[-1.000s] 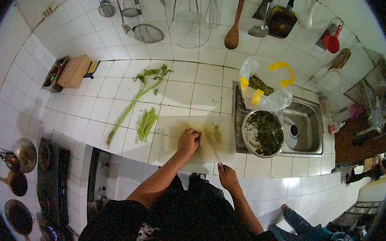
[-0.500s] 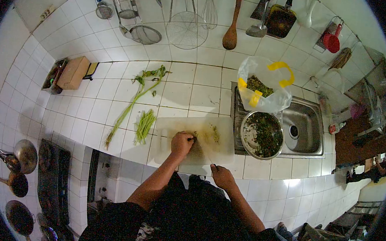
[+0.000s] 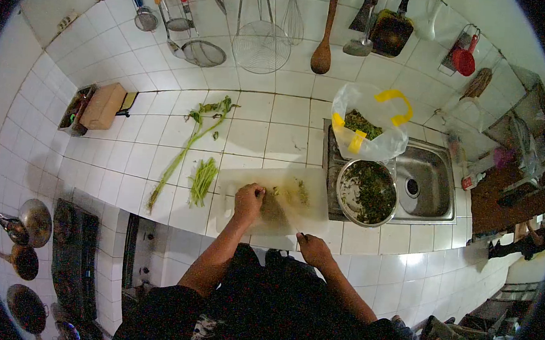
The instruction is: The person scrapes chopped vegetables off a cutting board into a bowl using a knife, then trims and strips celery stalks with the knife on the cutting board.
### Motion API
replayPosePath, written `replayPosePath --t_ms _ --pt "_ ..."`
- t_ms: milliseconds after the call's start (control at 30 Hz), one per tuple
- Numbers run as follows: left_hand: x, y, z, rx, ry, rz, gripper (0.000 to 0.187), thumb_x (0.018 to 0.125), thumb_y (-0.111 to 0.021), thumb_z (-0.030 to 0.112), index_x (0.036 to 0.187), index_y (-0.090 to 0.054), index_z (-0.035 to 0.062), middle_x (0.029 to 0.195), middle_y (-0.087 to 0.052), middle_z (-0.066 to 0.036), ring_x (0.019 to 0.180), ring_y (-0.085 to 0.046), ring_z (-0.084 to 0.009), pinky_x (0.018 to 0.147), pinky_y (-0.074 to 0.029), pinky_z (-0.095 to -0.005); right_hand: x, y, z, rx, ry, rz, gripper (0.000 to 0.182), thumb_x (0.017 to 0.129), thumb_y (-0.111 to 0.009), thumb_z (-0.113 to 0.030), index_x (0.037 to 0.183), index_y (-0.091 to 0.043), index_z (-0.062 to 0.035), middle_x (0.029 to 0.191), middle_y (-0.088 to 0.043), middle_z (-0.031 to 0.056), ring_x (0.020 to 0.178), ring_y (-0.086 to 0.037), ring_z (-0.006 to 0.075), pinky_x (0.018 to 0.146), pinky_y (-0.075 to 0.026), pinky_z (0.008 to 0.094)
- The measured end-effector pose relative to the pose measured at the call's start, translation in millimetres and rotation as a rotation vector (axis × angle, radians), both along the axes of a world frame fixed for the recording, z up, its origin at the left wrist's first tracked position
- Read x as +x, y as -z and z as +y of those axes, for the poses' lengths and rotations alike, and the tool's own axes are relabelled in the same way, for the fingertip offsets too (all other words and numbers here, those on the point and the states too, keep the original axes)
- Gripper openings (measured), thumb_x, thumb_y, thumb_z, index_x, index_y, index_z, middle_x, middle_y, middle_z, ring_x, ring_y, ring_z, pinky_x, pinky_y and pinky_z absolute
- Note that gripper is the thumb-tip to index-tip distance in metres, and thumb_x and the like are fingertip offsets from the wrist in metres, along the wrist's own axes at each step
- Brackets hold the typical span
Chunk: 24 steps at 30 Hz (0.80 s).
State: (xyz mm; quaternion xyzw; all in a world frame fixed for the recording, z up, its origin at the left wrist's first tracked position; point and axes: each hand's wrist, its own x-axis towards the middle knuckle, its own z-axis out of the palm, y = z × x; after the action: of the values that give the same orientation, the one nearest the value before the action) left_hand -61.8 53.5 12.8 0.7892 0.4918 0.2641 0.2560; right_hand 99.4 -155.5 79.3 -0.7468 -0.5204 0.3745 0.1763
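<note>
My left hand [image 3: 249, 201] rests on the white cutting board [image 3: 231, 223] with its fingers curled; what they hold, if anything, is too small to make out. My right hand [image 3: 315, 249] is closed around the dark handle of a knife [image 3: 287, 218] at the board's front edge. The knife's blade slants up and left across the board towards my left hand. Small green bits [image 3: 301, 192] lie on the board behind the blade. Left of the board are a bundle of cut green stems [image 3: 203, 181] and a longer leafy stalk [image 3: 192, 140].
Right of the board, a metal bowl [image 3: 368, 193] of chopped greens sits by the sink [image 3: 433, 209]. Behind it stands a plastic bag [image 3: 385, 144] holding more greens. A brown box [image 3: 102, 106] is at the back left. Utensils such as a wooden spoon [image 3: 321, 56] hang on the wall.
My left hand has shifted slightly left on the board, away from the small green bits. My right hand stays in nearly the same place with the knife.
</note>
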Motion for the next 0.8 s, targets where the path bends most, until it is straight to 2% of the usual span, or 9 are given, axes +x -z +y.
replayPosePath --t_ms 100,200,300,367,400,500,567,733,800 --pt "6.1 3.0 10.8 0.070 0.013 -0.021 0.011 0.078 -0.068 0.015 0.084 -0.068 0.0056 0.080 -0.067 -0.015 0.077 -0.064 -0.0321 0.073 -0.051 -0.0421 -0.1 -5.5 1.3 -0.103 0.058 0.084 0.060 0.098 -0.029 -0.046 0.091 -0.058 0.0053 0.087 -0.062 0.0297 0.088 -0.057 0.0481 0.081 -0.043 0.0527" --pt "18.6 -8.0 7.7 -0.011 0.084 -0.026 0.012 0.079 -0.067 0.016 0.085 -0.069 0.0053 0.081 -0.067 -0.016 0.078 -0.064 -0.0330 0.073 -0.050 -0.0424 -1.5 -18.5 3.5 -0.084 0.092 0.030 0.059 0.098 -0.029 -0.047 0.087 -0.061 0.0009 0.084 -0.064 0.0265 0.086 -0.060 0.0449 0.078 -0.047 0.0502" --pt "26.3 -14.7 1.5 -0.137 0.061 0.075 0.016 0.079 -0.068 0.019 0.087 -0.069 0.0050 0.083 -0.065 -0.018 0.080 -0.062 -0.0347 0.074 -0.050 -0.0433 1.4 -37.8 5.4 -0.071 0.148 0.076 0.059 0.098 -0.029 -0.047 0.086 -0.061 0.0015 0.085 -0.063 0.0271 0.086 -0.060 0.0453 0.078 -0.047 0.0507" --pt "23.8 -15.0 -2.0 0.011 0.185 0.107 0.020 0.078 -0.070 0.021 0.087 -0.070 0.0038 0.086 -0.062 -0.019 0.082 -0.060 -0.0359 0.076 -0.049 -0.0442 4.0 -27.9 0.4 -0.025 0.174 0.036 0.060 0.098 -0.030 -0.047 0.087 -0.062 0.0017 0.086 -0.063 0.0276 0.087 -0.059 0.0458 0.078 -0.046 0.0514" --pt "22.5 -13.4 -3.3 0.012 0.186 0.108 0.020 0.078 -0.070 0.021 0.087 -0.070 0.0038 0.086 -0.062 -0.019 0.082 -0.060 -0.0359 0.076 -0.049 -0.0442 5.5 -24.6 -1.5 0.022 0.194 -0.004 0.060 0.098 -0.030 -0.047 0.088 -0.062 0.0019 0.087 -0.063 0.0282 0.088 -0.059 0.0464 0.079 -0.046 0.0520" --pt "18.1 -9.8 -2.9 0.239 0.198 0.067 0.021 0.076 -0.071 0.021 0.086 -0.070 0.0027 0.088 -0.059 -0.017 0.083 -0.058 -0.0366 0.077 -0.049 -0.0451 12.6 -18.7 -4.0 -0.005 0.204 0.017 0.059 0.098 -0.031 -0.047 0.091 -0.063 0.0022 0.090 -0.062 0.0291 0.090 -0.058 0.0471 0.080 -0.046 0.0525" --pt "21.5 -7.6 -1.9 0.126 0.230 0.059 0.019 0.072 -0.071 0.016 0.086 -0.070 0.0028 0.089 -0.062 -0.016 0.084 -0.059 -0.0357 0.077 -0.050 -0.0447 14.0 -17.6 -4.1 -0.036 0.208 0.024 0.059 0.098 -0.031 -0.047 0.091 -0.063 0.0025 0.090 -0.062 0.0292 0.091 -0.058 0.0472 0.081 -0.046 0.0524" --pt "26.2 -3.1 -5.8 0.118 0.212 0.024 0.017 0.068 -0.069 0.009 0.084 -0.070 0.0027 0.086 -0.065 -0.015 0.082 -0.062 -0.0338 0.075 -0.051 -0.0430 10.0 -9.9 -6.0 -0.069 0.255 0.058 0.061 0.097 -0.033 -0.048 0.091 -0.060 0.0063 0.090 -0.061 0.0317 0.091 -0.057 0.0486 0.082 -0.044 0.0503" --pt "26.9 0.2 -5.4 0.124 0.224 0.009 0.017 0.067 -0.068 0.006 0.083 -0.070 0.0028 0.084 -0.065 -0.015 0.081 -0.063 -0.0333 0.074 -0.051 -0.0423 8.1 -6.2 -5.4 -0.042 0.193 0.054 0.061 0.097 -0.033 -0.048 0.089 -0.060 0.0059 0.087 -0.061 0.0310 0.089 -0.057 0.0485 0.080 -0.044 0.0515"
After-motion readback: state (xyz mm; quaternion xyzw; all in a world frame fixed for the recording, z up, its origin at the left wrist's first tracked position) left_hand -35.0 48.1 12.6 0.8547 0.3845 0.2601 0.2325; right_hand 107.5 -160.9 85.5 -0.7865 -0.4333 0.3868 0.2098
